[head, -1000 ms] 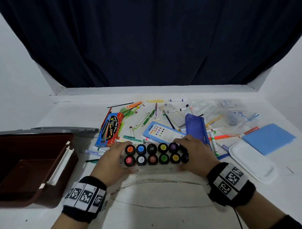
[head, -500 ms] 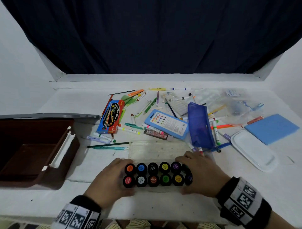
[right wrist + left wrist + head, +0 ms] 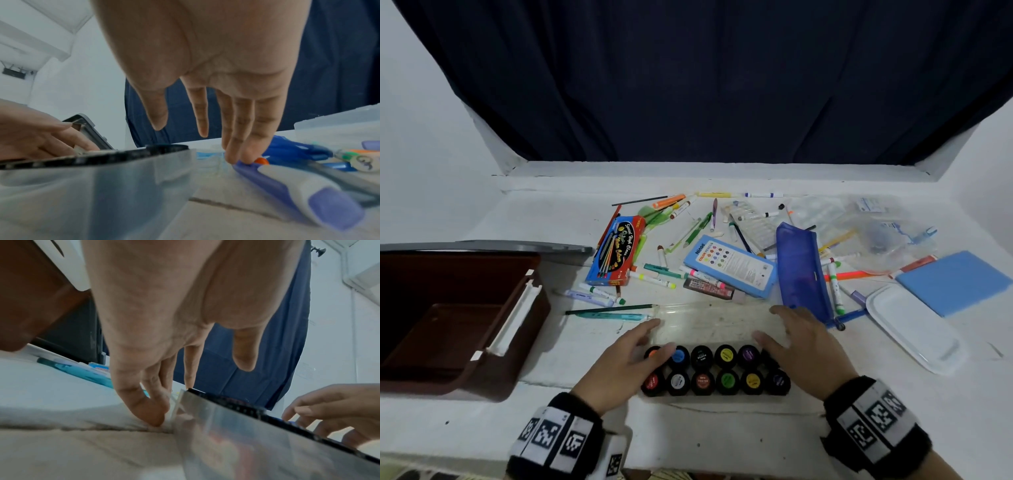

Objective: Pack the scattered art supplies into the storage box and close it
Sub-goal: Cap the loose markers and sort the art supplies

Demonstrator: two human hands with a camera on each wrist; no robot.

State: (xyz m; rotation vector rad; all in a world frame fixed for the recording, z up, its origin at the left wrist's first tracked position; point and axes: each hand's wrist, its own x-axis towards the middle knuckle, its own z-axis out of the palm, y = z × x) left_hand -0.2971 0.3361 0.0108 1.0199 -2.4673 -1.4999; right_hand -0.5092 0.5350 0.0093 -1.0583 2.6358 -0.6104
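A clear case of paint pots [image 3: 715,371] with black caps sits near the table's front edge. Its clear lid [image 3: 717,322] lies flat behind it. My left hand [image 3: 661,335] rests at the case's left end with its fingers stretched toward the lid. In the left wrist view my left hand [image 3: 193,366] has its little finger down on the table by the case corner [image 3: 246,426]. My right hand [image 3: 774,329] lies at the right end with straight fingers. My right hand [image 3: 201,116] touches a blue marker [image 3: 267,175] beside the case [image 3: 102,170]. The brown storage box [image 3: 524,346] stands open at the left.
The box's grey lid [image 3: 482,246] lies behind it. Loose markers and pencils, a red-blue pencil pack [image 3: 614,253], a light blue box [image 3: 732,265], a blue pencil case [image 3: 803,270], a white tray [image 3: 914,329], a blue pad [image 3: 959,281] and plastic bags [image 3: 859,226] cover the table.
The paint set came toward the table's front edge in both hands. Both hands have let go of its ends, and their fingers now stretch out toward the lid.
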